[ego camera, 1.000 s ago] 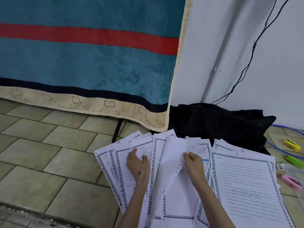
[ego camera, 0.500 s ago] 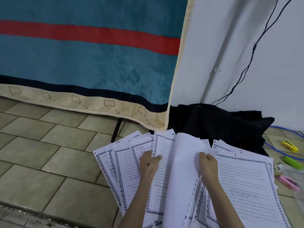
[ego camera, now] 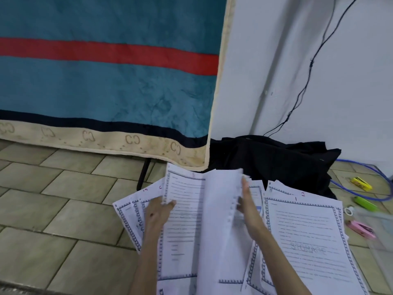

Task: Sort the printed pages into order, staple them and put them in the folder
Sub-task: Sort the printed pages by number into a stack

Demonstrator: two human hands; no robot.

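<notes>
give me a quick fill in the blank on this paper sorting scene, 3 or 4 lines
1. The printed pages lie spread on the tiled ____.
2. The right hand lifts a sheet whose blank ____ side faces the camera.
3. The stapler nearest the camera is ____ in colour.
4. The hanging blanket is teal with a ____ stripe.

Missing words: floor; back; pink; red
</notes>
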